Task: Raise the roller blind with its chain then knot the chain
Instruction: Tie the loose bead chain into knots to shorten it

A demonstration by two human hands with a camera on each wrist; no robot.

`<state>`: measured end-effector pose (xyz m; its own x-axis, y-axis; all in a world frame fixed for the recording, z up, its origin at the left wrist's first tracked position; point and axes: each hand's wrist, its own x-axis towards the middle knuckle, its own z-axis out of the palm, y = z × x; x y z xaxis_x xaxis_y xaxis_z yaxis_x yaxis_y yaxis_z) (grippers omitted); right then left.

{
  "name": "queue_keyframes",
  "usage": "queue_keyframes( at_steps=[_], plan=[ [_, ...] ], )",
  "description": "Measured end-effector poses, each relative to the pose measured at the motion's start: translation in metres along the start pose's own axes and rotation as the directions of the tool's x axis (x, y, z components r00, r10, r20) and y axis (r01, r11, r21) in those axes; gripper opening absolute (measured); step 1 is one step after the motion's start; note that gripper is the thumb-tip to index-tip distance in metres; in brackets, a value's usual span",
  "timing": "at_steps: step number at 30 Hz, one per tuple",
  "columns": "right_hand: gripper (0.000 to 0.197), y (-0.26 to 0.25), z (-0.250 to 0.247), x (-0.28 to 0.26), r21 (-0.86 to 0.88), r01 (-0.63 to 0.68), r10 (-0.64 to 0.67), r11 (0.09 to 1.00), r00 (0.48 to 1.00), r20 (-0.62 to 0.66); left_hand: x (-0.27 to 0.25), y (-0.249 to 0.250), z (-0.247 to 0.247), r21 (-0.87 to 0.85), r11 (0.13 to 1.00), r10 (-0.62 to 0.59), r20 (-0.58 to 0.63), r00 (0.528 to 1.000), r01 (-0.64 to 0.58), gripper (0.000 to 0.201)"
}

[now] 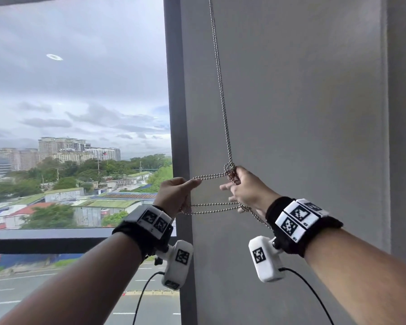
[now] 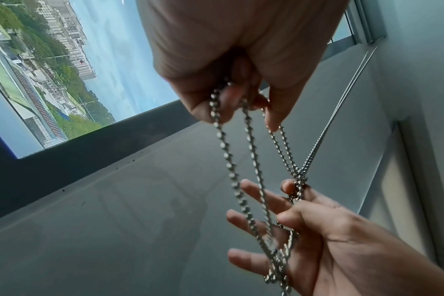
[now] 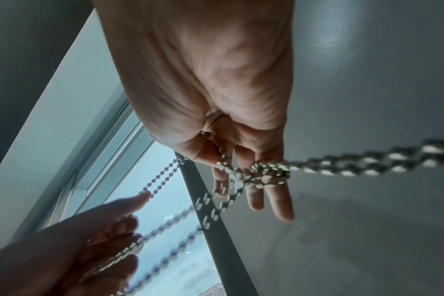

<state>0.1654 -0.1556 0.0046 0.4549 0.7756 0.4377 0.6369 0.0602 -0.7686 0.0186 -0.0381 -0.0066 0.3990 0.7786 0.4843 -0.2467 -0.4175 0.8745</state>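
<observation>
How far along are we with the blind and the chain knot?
Done: the window shows open sky with no blind fabric over the glass, so the raise looks finished. In hand: a loose knot sits in the chain; the right hand pinches it, and the left hand holds strands pulled sideways. Left: cinch the knot, then let go.

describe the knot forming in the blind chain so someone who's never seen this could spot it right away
Start at the tall grey wall panel right of the window, and follow the silver metal bead chain hanging down it. Where the hanging strands end, the right hand pinches a tangled loop of beads, the knot. Unlike the straight strands running across to the left hand, it is a bunched coil.
</observation>
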Motion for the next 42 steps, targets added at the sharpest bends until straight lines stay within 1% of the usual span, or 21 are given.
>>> queue_keyframes(
  at_steps=[2,3,6,8,10,12,14,16,18,20,22,24,27,30,32,34,36,38,39,41,42],
  plan=[
    [0.032,0.002,0.001,0.001,0.057,0.018,-0.018,0.998,1.0,-0.001,0.003,0.001,-0.003,0.007,1.0,0.023,-0.068,0.997,-0.023,0.045],
    [0.029,0.004,0.001,0.0,0.089,0.025,-0.026,0.996,1.0,0.009,0.003,0.001,-0.005,-0.029,0.999,0.013,-0.086,0.996,-0.016,0.044],
    [0.033,0.009,0.0,-0.004,0.211,0.002,-0.014,0.978,0.998,0.054,0.002,0.001,-0.011,-0.206,0.978,-0.049,-0.051,0.998,0.037,0.04],
    [0.037,0.014,0.0,-0.003,0.291,-0.033,0.012,0.956,0.997,0.077,0.002,0.0,-0.012,-0.195,0.981,-0.035,-0.045,0.998,0.026,0.042],
    [0.038,0.019,0.0,0.001,0.338,-0.054,0.029,0.939,0.996,0.079,0.004,-0.003,-0.012,-0.053,0.998,0.011,-0.062,0.998,-0.014,0.046],
    [0.037,0.021,0.0,0.002,0.354,-0.041,0.022,0.934,0.998,0.06,0.005,-0.005,-0.015,0.167,0.983,0.091,-0.043,0.995,-0.082,0.05],
    [0.036,0.021,-0.003,0.002,0.36,-0.03,0.015,0.933,0.999,0.045,0.006,-0.008,-0.019,0.402,0.909,0.105,0.032,0.994,-0.109,0.059],
    [0.035,0.02,-0.006,0.001,0.363,-0.031,0.014,0.931,0.999,0.051,0.004,-0.012,-0.021,0.545,0.834,0.042,0.099,0.994,-0.089,0.065],
    [0.034,0.018,-0.007,0.0,0.347,-0.036,0.015,0.937,0.998,0.064,0.004,-0.014,-0.023,0.617,0.785,-0.013,0.103,0.995,-0.054,0.063],
    [0.033,0.017,-0.007,0.0,0.322,-0.025,0.004,0.947,0.998,0.066,0.005,-0.014,-0.025,0.671,0.741,-0.027,0.074,0.997,-0.03,0.058],
    [0.03,0.016,-0.007,-0.001,0.296,-0.007,-0.011,0.955,0.998,0.061,0.005,-0.012,-0.027,0.705,0.709,-0.031,0.048,0.998,-0.012,0.059],
    [0.029,0.015,-0.009,-0.002,0.289,0.008,-0.026,0.957,0.998,0.06,0.005,-0.009,-0.03,0.728,0.685,-0.014,0.009,1.0,0.002,0.063],
    [0.028,0.012,-0.014,-0.005,0.315,0.024,-0.034,0.949,0.999,0.026,0.007,-0.006,-0.033,0.732,0.68,-0.001,-0.034,0.999,0.026,0.064],
    [0.024,0.011,-0.018,-0.006,0.389,0.025,-0.01,0.921,0.999,-0.041,0.008,-0.008,-0.032,0.698,0.714,-0.034,-0.046,0.998,0.056,0.06],
    [0.017,0.012,-0.019,-0.006,0.422,0.034,0.001,0.906,0.996,-0.084,0.006,-0.01,-0.028,0.632,0.771,-0.065,-0.042,0.997,0.076,0.061],
    [0.012,0.015,-0.019,-0.004,0.406,0.055,0.001,0.912,0.991,-0.136,0.003,-0.011,-0.024,0.53,0.837,-0.125,-0.061,0.99,0.138,0.061],
    [0.011,0.019,-0.021,-0.001,0.368,0.089,-0.012,0.926,0.978,-0.208,0.0,-0.012,-0.022,0.418,0.88,-0.215,-0.078,0.974,0.227,0.061],
    [0.011,0.023,-0.024,0.0,0.371,0.109,-0.015,0.922,0.969,-0.248,-0.003,-0.015,-0.023,0.28,0.907,-0.313,-0.05,0.948,0.314,0.06],
    [0.01,0.026,-0.025,0.0,0.382,0.104,-0.009,0.918,0.97,-0.242,-0.003,-0.017,-0.024,0.181,0.92,-0.351,-0.019,0.936,0.349,0.057],
    [0.009,0.031,-0.026,0.0,0.386,0.075,0.007,0.92,0.978,-0.208,-0.003,-0.018,-0.024,-0.061,0.926,-0.371,0.025,0.928,0.372,0.044],
    [0.01,0.033,-0.026,0.0,0.383,0.063,0.016,0.921,0.98,-0.2,-0.002,-0.018,-0.024,-0.132,0.925,-0.356,0.022,0.934,0.355,0.039]
  ],
)
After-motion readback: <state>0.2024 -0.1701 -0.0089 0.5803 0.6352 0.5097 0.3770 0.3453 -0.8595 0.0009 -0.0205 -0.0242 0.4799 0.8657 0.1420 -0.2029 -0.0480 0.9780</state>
